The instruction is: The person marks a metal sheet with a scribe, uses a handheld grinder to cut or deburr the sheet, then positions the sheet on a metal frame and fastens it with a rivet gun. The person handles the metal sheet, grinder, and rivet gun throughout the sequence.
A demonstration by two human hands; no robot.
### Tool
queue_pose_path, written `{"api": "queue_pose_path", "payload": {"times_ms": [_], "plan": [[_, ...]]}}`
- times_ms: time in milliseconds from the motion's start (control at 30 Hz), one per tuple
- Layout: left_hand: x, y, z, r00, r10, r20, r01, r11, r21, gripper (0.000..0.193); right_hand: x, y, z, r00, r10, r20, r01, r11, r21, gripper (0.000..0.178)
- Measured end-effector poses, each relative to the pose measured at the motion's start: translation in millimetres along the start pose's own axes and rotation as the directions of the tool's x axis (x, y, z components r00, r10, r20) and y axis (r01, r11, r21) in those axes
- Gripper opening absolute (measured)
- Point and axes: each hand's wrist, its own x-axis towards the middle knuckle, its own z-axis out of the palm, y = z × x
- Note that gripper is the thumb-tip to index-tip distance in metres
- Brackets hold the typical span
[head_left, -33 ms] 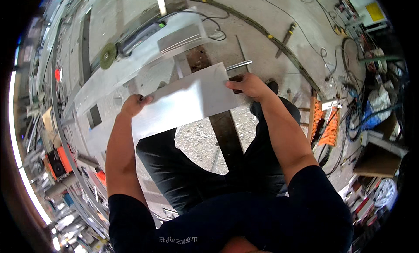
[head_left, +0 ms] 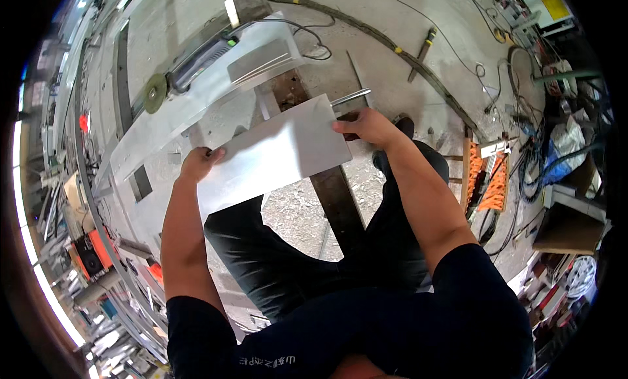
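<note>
A flat, shiny metal sheet [head_left: 275,153] lies tilted across the space above my knees, bright with reflected light. My left hand [head_left: 201,163] is closed on its left part, thumb on the upper face and fingers hidden below. At the far right corner, my right hand [head_left: 366,127] grips the sheet's edge, also with the thumb on top. Just beyond that corner a thin metal rod [head_left: 351,97] sticks out. Under the sheet runs a dark, rusty metal beam [head_left: 338,199], reaching back between my legs.
An angle grinder [head_left: 196,63] with a worn disc rests on a larger pale sheet [head_left: 144,140] beyond my hands. Its cable curls behind. A hammer [head_left: 424,54] and a thick dark cable [head_left: 366,32] lie on the floor. Orange-lined rack [head_left: 487,176] stands to the right.
The whole view has shifted slightly. My hands keep the same hold on the metal sheet, which has hardly moved.
</note>
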Motion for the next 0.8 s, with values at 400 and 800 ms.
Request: {"api": "queue_pose_path", "payload": {"times_ms": [400,800], "plan": [[-12.4,279.4,38.0,0.736,0.446,-0.510,-0.563,0.822,-0.093,0.037,3.7,13.2,3.4,0.996,-0.071,-0.051,0.079,0.981,0.180,0.047],[12.7,289.7,42.3,0.859,0.419,-0.293,-0.502,0.799,-0.329,0.028,9.8,8.7,-2.9,0.999,-0.031,-0.039,0.030,0.999,-0.044,0.056]]}}
